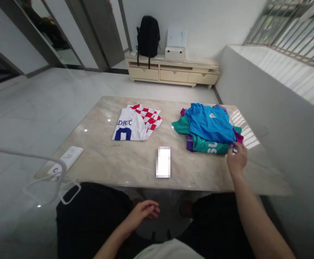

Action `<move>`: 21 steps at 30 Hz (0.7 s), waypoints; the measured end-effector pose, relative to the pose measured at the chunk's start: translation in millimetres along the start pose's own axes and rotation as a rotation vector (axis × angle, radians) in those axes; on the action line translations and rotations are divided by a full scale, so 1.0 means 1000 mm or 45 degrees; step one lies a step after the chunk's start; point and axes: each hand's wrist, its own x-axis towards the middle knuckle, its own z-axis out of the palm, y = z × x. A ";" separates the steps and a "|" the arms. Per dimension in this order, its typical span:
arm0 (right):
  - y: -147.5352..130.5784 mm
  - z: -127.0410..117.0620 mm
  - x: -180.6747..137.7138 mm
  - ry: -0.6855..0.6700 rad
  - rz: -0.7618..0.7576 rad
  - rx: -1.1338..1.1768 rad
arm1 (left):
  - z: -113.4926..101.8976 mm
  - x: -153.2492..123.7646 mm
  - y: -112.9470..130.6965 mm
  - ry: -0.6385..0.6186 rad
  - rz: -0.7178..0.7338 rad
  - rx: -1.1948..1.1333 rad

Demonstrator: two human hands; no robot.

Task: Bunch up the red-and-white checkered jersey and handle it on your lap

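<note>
Folded jerseys lie in a stack on the right side of the table. On top is a blue jersey (210, 124) with a small white logo. A green jersey (218, 148) with white lettering shows under it, and purple and magenta edges stick out. My right hand (237, 158) is at the stack's near right corner, its fingers pinched on a jersey edge; which layer they grip is partly hidden. Above my lap, off the table edge, my left hand (146, 210) is empty with loosely bent fingers. A white jersey (135, 126) with red checks and blue lettering lies folded at the left.
A blurred white rectangle (163, 162) is near the front edge of the marble-look table (103, 162). At the left lie a white power strip (69, 158) and its looping cable (62, 172). Beyond stands a low cabinet (173, 73) bearing a black backpack (148, 36) and white box (174, 53).
</note>
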 end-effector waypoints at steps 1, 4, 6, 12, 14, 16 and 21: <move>-0.005 0.000 -0.020 -0.048 -0.091 0.016 | -0.006 -0.001 0.019 -0.092 0.057 -0.027; -0.025 0.004 -0.050 -0.206 -0.285 -0.016 | -0.037 0.012 0.085 -0.085 0.348 0.244; -0.042 0.011 -0.042 -0.270 -0.393 -0.062 | -0.065 0.036 0.127 0.292 0.619 0.845; -0.088 0.045 0.003 -0.458 -0.469 -0.295 | -0.138 0.120 0.171 0.863 0.775 1.199; -0.092 0.061 -0.007 -0.598 -0.442 -0.415 | -0.148 0.133 0.161 0.973 0.775 1.281; -0.090 0.076 -0.023 -0.651 -0.419 -0.507 | -0.154 0.139 0.150 1.031 0.779 1.356; -0.079 0.093 -0.043 -0.552 -0.417 -0.518 | -0.161 0.145 0.140 1.101 0.799 1.495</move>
